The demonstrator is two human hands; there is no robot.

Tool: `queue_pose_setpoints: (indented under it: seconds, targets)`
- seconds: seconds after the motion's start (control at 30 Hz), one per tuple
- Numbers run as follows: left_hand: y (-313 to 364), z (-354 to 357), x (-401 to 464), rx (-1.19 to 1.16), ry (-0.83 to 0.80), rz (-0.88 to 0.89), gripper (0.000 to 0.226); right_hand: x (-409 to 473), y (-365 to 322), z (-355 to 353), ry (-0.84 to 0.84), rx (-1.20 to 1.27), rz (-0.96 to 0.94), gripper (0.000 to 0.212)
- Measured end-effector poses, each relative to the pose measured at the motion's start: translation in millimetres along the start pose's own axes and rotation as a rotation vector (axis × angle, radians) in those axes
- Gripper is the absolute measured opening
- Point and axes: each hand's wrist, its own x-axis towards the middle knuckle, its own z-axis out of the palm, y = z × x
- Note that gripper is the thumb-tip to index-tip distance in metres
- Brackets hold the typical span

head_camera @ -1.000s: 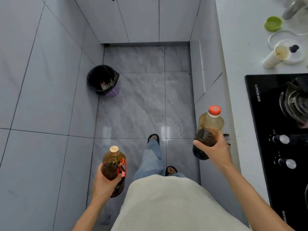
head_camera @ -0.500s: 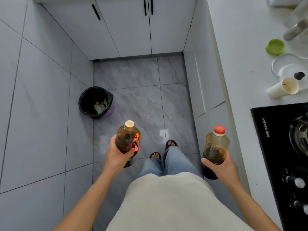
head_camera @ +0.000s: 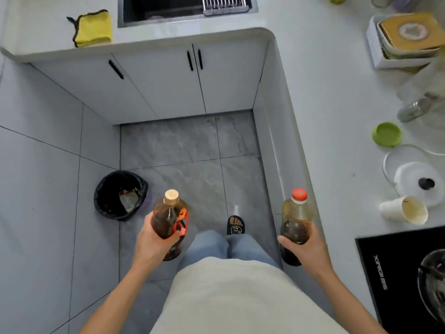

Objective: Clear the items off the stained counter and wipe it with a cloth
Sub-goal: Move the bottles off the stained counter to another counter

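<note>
My left hand (head_camera: 154,242) grips a brown bottle with a tan cap and red label (head_camera: 169,218), held upright over the floor. My right hand (head_camera: 304,245) grips a second bottle of dark liquid with a red cap (head_camera: 297,220), close to the edge of the white counter (head_camera: 337,141) on the right. A folded yellow cloth (head_camera: 94,28) lies on the far counter, left of the sink (head_camera: 168,8). On the right counter a paper cup (head_camera: 404,209) lies on its side beside a green lid (head_camera: 386,134).
A black-lined waste bin (head_camera: 119,195) stands on the floor by the left wall. On the right counter are a glass pot lid (head_camera: 409,174), a stack of trays (head_camera: 407,39) and a black hob (head_camera: 407,273). White cabinet doors (head_camera: 192,80) close the far end.
The view has tilted up, bringing the sink counter and the yellow cloth into sight. My left hand has raised its bottle and brought it inward. The right hand keeps its bottle near the counter edge.
</note>
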Motion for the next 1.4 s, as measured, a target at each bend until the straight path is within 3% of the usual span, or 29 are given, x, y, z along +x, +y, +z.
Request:
queue_pose_setpoints:
  seconds: [0.27,0.47,0.73,1.17,1.4]
  targets:
    - [18,-29,58,-0.009,-0.023,-0.092,0.075,101,-140,11,-0.003,-0.005,-0.137,0.066]
    - [54,-55,143,0.014,-0.069,-0.1,0.083,161,-210,31,0.025,-0.005,-0.106,0.064]
    - [165,-74,277,0.051,-0.108,0.022,0.086,193,-235,44,0.145,0.074,0.054,0.068]
    - [343,-34,430,0.165,-0.281,0.275,0.088,242,-275,26,0.287,0.18,0.249,0.07]
    - [381,-41,464,0.252,-0.292,0.271,0.088,326,-344,2,0.23,0.199,0.169,0.071]
